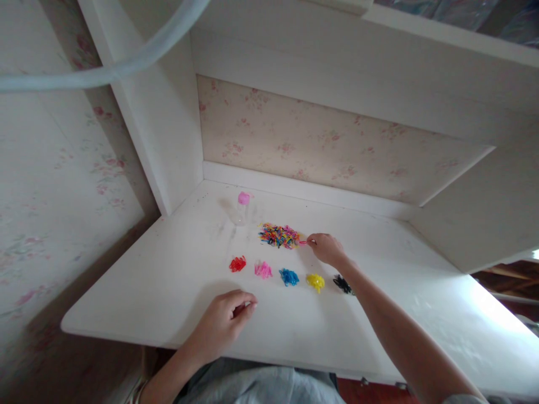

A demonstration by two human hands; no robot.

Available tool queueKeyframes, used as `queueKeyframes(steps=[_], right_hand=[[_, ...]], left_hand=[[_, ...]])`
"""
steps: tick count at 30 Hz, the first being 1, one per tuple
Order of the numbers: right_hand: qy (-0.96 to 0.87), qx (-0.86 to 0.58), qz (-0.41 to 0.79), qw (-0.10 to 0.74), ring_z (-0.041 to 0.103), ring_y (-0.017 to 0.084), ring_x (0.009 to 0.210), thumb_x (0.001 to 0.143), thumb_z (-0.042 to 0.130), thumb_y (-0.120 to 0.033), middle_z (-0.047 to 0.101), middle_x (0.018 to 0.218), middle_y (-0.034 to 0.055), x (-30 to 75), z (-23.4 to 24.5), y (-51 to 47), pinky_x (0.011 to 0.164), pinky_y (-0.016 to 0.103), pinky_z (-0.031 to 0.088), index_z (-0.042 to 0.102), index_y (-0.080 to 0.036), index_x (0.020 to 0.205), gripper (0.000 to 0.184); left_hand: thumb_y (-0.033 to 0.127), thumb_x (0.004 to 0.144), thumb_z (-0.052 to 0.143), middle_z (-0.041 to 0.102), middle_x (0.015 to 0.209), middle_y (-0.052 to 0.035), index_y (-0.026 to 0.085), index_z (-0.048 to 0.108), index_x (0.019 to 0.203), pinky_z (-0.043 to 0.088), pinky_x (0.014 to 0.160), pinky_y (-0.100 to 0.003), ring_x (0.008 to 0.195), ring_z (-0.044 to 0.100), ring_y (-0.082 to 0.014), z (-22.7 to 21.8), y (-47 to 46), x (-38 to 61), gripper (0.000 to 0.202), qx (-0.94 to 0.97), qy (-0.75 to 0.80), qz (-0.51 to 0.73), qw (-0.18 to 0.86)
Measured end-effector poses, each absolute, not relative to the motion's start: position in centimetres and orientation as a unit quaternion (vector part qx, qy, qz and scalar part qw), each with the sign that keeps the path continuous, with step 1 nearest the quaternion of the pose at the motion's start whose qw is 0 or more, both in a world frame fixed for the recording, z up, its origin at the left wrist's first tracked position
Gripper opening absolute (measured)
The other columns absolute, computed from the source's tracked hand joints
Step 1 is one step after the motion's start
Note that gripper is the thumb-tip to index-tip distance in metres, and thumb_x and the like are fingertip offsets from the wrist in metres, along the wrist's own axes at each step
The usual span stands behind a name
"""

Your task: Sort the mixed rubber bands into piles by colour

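Observation:
A mixed pile of small coloured bands [279,235] lies in the middle of the white desk [168,269]. My right hand [326,248] reaches to the pile's right end, fingertips pinched on a small pink piece. In front of the pile sit sorted little heaps: red [237,264], pink [263,270], blue [288,276], yellow [315,281] and black [342,284]. My left hand [225,321] rests on the desk near the front edge, fingers curled loosely, with nothing visible in it.
A small clear bottle with a pink cap [242,209] stands behind the pile at the left. White shelf walls enclose the desk at the left, back and right. A pale hose [126,64] crosses the upper left.

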State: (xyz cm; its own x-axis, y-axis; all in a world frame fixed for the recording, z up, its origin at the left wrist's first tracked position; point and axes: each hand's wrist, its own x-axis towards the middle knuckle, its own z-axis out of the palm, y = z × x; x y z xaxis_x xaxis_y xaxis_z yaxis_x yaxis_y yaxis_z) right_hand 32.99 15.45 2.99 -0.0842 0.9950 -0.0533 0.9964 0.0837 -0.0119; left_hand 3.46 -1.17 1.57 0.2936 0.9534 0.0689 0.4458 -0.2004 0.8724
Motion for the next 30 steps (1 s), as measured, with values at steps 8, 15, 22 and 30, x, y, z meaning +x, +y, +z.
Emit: queueKeyframes(steps=[8,15,22,30], right_hand=[[0.747,0.663,0.023,0.032,0.06,0.023,0.093,0.083,0.041,-0.01,0.065,0.099,0.0101,32.6,4.1,14.2,0.076,0.032,0.04,0.067,-0.02,0.091,0.028],[0.791,0.61,-0.031,-0.025,0.061,0.016,0.085,0.091,0.036,-0.03,0.069,0.095,0.0021,29.8,6.0,12.3,0.07,0.023,0.04,0.068,-0.026,0.097,0.032],[0.907,0.379,-0.166,-0.083,0.06,0.012,0.079,0.091,0.04,-0.027,0.07,0.083,-0.0018,24.7,7.0,9.4,0.07,0.018,0.038,0.069,-0.024,0.085,0.03],[0.924,0.354,-0.14,-0.044,0.062,0.014,0.084,0.09,0.041,-0.025,0.07,0.091,-0.0024,23.1,5.7,10.6,0.07,0.02,0.039,0.069,-0.028,0.091,0.028]], left_hand=[[0.035,0.088,0.044,0.064,0.077,-0.0016,0.02,0.066,0.088,0.042,0.062,-0.021,0.067,0.055,-0.013,1.6,-1.2,3.4,0.027,0.707,0.494,0.324,0.389],[0.034,0.088,0.044,0.062,0.074,-0.0003,0.021,0.066,0.088,0.04,0.06,-0.021,0.065,0.054,-0.0121,1.5,-1.2,3.4,0.025,0.709,0.496,0.318,0.388],[0.033,0.088,0.043,0.062,0.073,-0.0007,0.02,0.066,0.087,0.039,0.059,-0.021,0.064,0.053,-0.0126,2.0,-1.3,3.6,0.027,0.709,0.501,0.317,0.383],[0.033,0.088,0.044,0.06,0.072,0.0002,0.021,0.067,0.089,0.038,0.057,-0.021,0.062,0.051,-0.0119,1.8,-1.2,3.5,0.026,0.704,0.498,0.319,0.393]])
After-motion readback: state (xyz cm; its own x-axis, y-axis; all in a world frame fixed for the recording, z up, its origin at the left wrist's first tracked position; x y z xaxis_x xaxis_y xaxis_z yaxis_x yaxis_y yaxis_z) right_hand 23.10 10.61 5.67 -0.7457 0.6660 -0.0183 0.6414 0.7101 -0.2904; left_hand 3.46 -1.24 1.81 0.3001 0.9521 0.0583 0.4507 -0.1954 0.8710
